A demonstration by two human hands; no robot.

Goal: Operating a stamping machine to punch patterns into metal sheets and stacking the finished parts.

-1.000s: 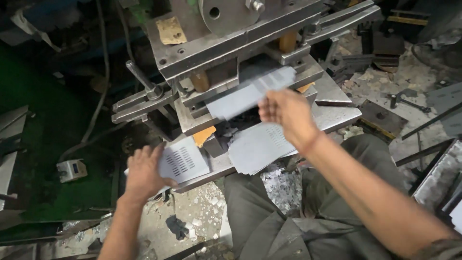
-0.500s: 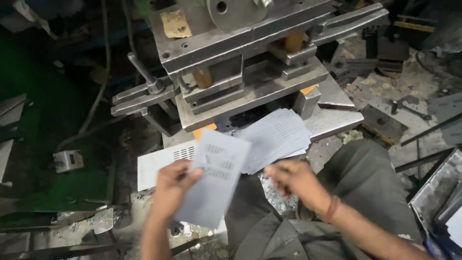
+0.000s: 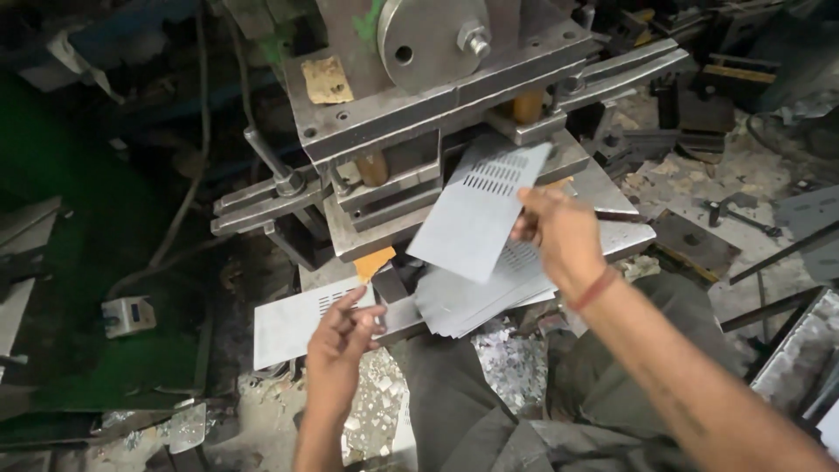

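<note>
- Two bare hands are at work before a heavy grey steel punch press (image 3: 419,114) whose die gap sits just above them.
- Right hand (image 3: 559,232): its fingers are clenched on the edge of a thin grey sheet-metal plate with rows of punched slots (image 3: 476,210), held tilted in the air in front of the die gap, its far end near the press's lower block.
- Left hand (image 3: 345,328): its fingers are partly curled, tips touching the near edge of a flat slotted grey plate (image 3: 293,319) that lies low on the left of the press bed; I cannot tell whether they pinch it or only rest on it.
- Between the hands, a loose stack of similar grey plates (image 3: 476,301) lies fanned on the bed, under the raised plate.
- Metal punchings and scrap (image 3: 507,367) litter the floor by the person's knees.
- Risks, as I judge them: the thin plate edges could cut the bare fingers if a plate slips; the right hand is close to the die gap, so a stroke while it is there would crush it; the fanned stack could slide off if knocked.
</note>
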